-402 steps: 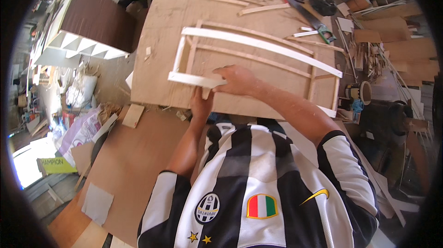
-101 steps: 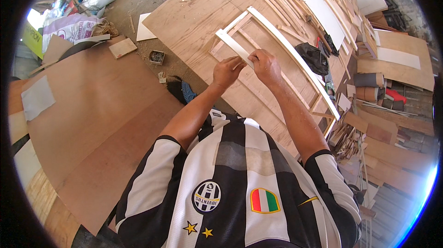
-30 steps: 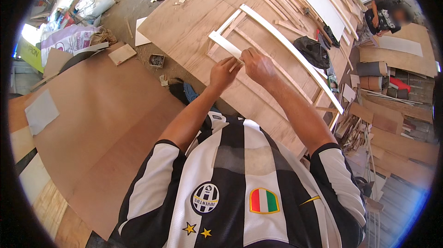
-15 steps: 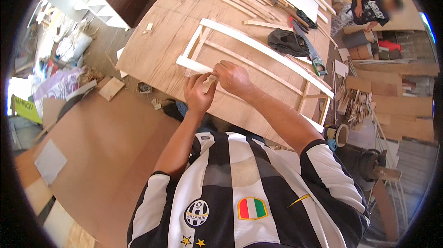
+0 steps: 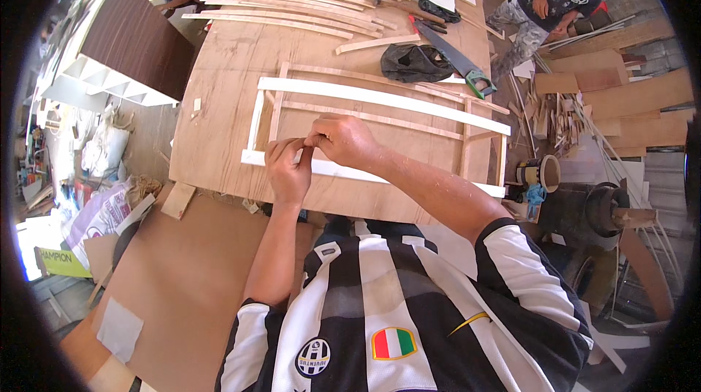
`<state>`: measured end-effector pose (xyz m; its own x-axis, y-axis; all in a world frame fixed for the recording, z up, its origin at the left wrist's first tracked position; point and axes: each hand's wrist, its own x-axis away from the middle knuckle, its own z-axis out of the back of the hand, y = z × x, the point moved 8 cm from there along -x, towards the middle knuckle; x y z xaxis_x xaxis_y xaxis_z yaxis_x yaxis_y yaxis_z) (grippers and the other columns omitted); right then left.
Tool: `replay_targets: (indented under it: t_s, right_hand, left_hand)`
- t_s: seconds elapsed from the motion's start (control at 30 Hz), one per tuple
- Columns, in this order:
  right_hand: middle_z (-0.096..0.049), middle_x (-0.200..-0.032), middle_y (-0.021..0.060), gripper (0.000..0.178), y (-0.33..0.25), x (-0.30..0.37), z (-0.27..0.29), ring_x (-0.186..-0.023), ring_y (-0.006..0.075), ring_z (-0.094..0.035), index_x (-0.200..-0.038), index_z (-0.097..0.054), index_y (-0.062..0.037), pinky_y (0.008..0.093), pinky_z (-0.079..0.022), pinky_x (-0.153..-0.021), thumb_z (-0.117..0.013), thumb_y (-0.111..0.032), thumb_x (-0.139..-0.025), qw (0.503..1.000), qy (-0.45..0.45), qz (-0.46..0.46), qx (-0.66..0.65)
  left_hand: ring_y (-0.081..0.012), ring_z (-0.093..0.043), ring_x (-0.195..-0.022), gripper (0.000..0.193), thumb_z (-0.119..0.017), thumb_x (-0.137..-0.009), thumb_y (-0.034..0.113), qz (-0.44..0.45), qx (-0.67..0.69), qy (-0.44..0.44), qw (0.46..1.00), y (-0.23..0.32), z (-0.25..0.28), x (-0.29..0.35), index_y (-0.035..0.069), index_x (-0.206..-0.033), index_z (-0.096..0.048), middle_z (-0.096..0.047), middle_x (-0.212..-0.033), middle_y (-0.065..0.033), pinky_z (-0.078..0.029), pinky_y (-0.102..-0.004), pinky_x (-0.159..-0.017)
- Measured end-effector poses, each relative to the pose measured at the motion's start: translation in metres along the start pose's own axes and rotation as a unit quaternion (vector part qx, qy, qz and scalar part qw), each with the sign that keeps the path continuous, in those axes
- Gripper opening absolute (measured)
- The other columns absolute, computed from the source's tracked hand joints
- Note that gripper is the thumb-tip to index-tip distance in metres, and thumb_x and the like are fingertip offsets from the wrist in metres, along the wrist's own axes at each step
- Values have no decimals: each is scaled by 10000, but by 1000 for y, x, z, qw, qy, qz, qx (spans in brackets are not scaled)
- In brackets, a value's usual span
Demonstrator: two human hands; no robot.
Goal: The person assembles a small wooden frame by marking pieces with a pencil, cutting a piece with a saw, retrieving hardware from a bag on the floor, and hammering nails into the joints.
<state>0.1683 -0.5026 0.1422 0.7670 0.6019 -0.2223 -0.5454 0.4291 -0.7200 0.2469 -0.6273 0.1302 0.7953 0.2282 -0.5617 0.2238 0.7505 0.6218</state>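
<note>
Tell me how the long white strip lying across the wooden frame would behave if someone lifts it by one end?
The long white strip looks thin and very long, so it would probably sag and flex. It seems light for its length. Resting loosely on the wooden frame, it may slide off easily.

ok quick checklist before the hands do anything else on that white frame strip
1. Both hands on the work: left hand and right hand meet fingertip to fingertip over the near white strip. Ok.
2. What the fingers pinch: too small to make out. Cannot tell.
3. Near strip lying flat on the plywood bench: ok.
4. Far white strip resting across the thin wooden slats: ok.
5. Handsaw and dark cloth lie apart from the frame, beyond it: ok.
6. Corner joints fastened: cannot tell.
</note>
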Motion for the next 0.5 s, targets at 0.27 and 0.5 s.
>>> replay_targets:
  t_s: [0.27,0.5]
  right_hand:
    - [-733,-835,115,175,74,-54,56,-772,332,-716,-847,-735,-77,440,-557,-667,-767,-246,-877,999,-31,-17,5]
    - [-737,-1037,200,359,282,-138,109,-1021,380,-696,-1007,-748,-70,496,-543,-865,-709,-417,-923,986,-29,-152,58]
  left_hand:
    - [-312,-672,-813,96,-820,-805,22,55,21,-44,997,0,-51,-29,37,-855,-739,-734,-858,-97,-520,-406,-754]
    - [-322,-671,-792,115,-823,-801,2,108,-30,-61,992,-4,-64,-35,17,-876,-737,-728,-861,-120,-521,-406,-750]
